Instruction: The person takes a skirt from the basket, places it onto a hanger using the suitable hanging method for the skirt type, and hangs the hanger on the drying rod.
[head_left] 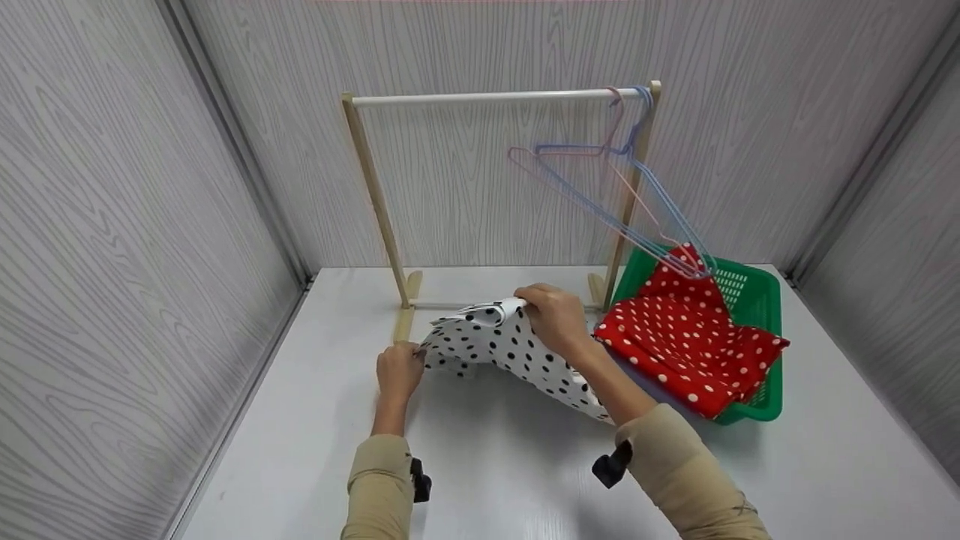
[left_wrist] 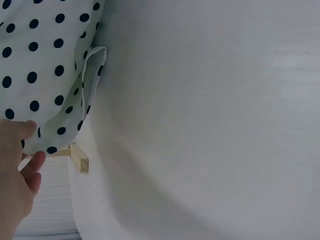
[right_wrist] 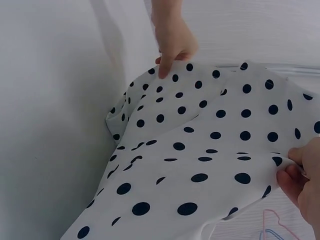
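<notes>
Pinching limp white, black-dotted cloth (head_left: 519, 351) in left hand (head_left: 400, 371) and right hand (head_left: 556, 319), holding it off table (head_left: 487, 480) in front of rack (head_left: 376, 198), loosely creased, edge-curled beside right hand.

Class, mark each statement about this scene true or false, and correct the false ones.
1. The left hand and the right hand both hold the white cloth. True.
2. The red cloth hangs from the rail. False: it lies mostly in the green basket.
3. Pink and blue hangers hang near the right end of the rail. True.
4. The green basket stands at the left end of the rack. False: it stands at the right end.
5. The white cloth is striped. False: it has dark dots.
</notes>
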